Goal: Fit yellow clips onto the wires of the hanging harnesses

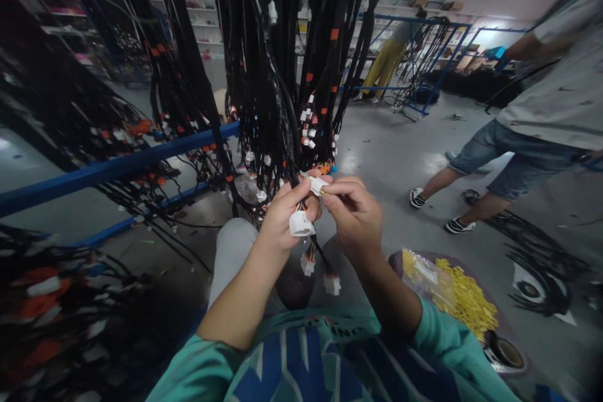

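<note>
Black cable bundles (pixel 264 44) hang beyond the fingers over a grey floor (pixel 377 169). I view the left hand (pixel 285 207) grasping a white connector (pixel 316 185) between thumb and fingers; a second connector (pixel 300 224) sits just below them. The right hand (pixel 355 213) pinches a small yellow piece (pixel 322 191) against the white connector.
</note>
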Demonstrator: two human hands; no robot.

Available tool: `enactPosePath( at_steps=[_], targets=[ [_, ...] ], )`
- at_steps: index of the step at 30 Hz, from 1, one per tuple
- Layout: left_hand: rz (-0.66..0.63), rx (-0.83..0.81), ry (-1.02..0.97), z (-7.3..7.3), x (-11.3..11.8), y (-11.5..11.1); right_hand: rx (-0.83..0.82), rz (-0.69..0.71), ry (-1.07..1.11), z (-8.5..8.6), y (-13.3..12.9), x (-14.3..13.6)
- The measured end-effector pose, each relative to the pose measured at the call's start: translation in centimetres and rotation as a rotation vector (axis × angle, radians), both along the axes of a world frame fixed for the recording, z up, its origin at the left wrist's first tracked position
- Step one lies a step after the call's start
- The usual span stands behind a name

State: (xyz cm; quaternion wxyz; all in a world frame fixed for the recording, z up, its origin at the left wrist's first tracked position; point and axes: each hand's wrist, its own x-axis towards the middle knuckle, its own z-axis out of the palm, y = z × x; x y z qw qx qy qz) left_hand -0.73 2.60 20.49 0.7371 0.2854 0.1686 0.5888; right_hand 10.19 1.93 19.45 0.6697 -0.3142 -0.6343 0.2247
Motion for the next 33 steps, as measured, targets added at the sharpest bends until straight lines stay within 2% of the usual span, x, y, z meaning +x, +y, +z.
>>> enactPosePath(
  at_steps=[13,20,22,29,33],
  targets=[
    [-0.006,0.02,-0.004,-0.23,0.17,-0.02,-0.066,0.052,0.104,-0.43,-0.1,-0.04],
    [0.007,0.016,0.02,-0.29,0.2,-0.06,0.023,-0.029,0.015,-0.18,-0.28,0.03],
    [0.004,0.042,0.025,-0.27,0.19,-0.13,0.004,-0.027,0.025,-0.24,-0.26,-0.05],
    [0.004,0.157,0.082,-0.15,-0.1,-0.53,-0.306,0.256,0.272,-0.15,-0.05,-0.22],
    [0.032,0.165,0.179,-0.42,-0.34,-0.61,-0.354,0.318,0.31,0.25,-0.25,0.07]
  ],
)
